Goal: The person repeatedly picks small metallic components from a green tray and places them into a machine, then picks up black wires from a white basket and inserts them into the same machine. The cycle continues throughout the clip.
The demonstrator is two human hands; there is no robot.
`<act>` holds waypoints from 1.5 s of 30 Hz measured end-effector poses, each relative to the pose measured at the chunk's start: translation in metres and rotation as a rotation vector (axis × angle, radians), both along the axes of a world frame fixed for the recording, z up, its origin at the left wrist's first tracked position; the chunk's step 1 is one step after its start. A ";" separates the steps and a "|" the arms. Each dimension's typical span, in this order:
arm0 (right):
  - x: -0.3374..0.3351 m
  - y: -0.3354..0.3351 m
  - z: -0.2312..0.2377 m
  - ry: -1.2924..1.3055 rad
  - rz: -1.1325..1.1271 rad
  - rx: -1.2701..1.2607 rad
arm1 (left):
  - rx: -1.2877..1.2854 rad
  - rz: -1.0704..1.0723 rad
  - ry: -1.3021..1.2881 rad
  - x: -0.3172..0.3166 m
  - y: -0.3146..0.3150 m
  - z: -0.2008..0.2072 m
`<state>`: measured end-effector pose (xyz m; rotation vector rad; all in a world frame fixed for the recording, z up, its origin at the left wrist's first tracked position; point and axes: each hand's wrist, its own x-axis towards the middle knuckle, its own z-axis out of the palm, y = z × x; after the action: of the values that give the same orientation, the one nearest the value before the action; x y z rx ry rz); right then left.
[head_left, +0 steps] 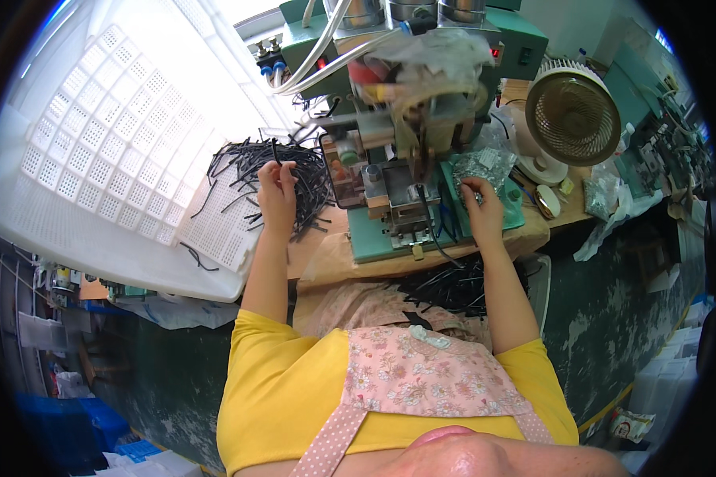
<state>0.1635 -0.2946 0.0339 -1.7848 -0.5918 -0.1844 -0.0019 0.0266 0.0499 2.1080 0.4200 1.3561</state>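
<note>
At the edge of a heap of short black cable pieces (298,171), my left hand (277,199) is pinched, with one black cable piece (275,149) standing up from its fingertips. My right hand (484,211) reaches to small shiny metal parts (479,168) in clear plastic on the machine's right side. Its fingertips are drawn together, and whatever lies between them is too small to make out. Between my hands stands a green bench press (374,238) with a metal fixture (410,208). A black cable (431,226) hangs out of the fixture's front, touched by neither hand. The press's upper part is blurred.
A large white perforated crate (111,143) leans at the left, its lower edge beside my left forearm. More black cables (445,288) lie in a bin below the table edge. A round fan (573,119) and a bag of metal parts (601,197) stand at the right.
</note>
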 end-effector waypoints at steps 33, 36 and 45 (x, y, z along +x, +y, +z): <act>0.021 -0.068 -0.035 -0.330 0.024 -0.559 | 0.598 -0.492 -0.198 0.037 -0.167 0.015; 0.019 -0.062 -0.047 -0.405 -0.034 -0.552 | 0.577 -0.513 -0.198 0.037 -0.168 0.014; 0.043 -0.034 -0.049 -0.483 -0.124 -0.395 | 0.430 -0.241 -0.182 0.010 -0.141 -0.024</act>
<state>0.2062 -0.3284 -0.0151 -2.1774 -0.9069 -0.6328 0.0083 -0.1142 0.0257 2.2491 -0.2160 1.5770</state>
